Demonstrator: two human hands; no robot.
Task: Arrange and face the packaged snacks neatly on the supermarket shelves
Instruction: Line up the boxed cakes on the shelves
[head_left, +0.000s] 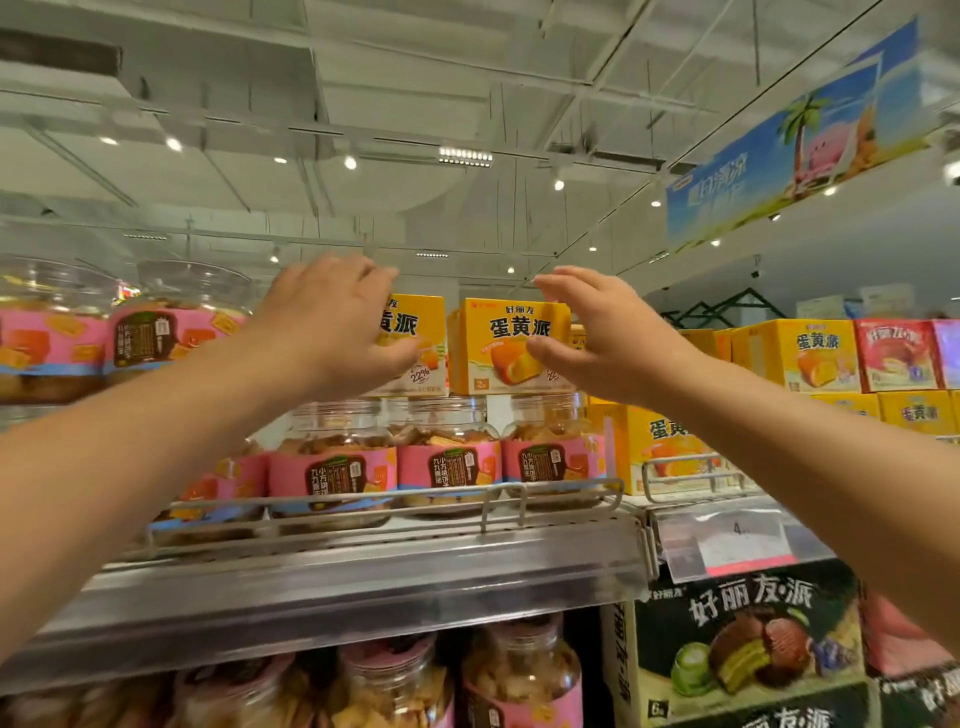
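Mid-facing, top tier: left hand (332, 322) gripping left yellow box (415, 343) atop jars (447, 457); right hand (608, 332) spread beside angled right yellow box (511, 345), not gripping; squaring both boxes left

Supermarket aisle: stocked shelves (363, 566), price tag (737, 540).

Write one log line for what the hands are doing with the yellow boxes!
left hand: grips left yellow box | right hand: open at right yellow box | boxes: atop jars
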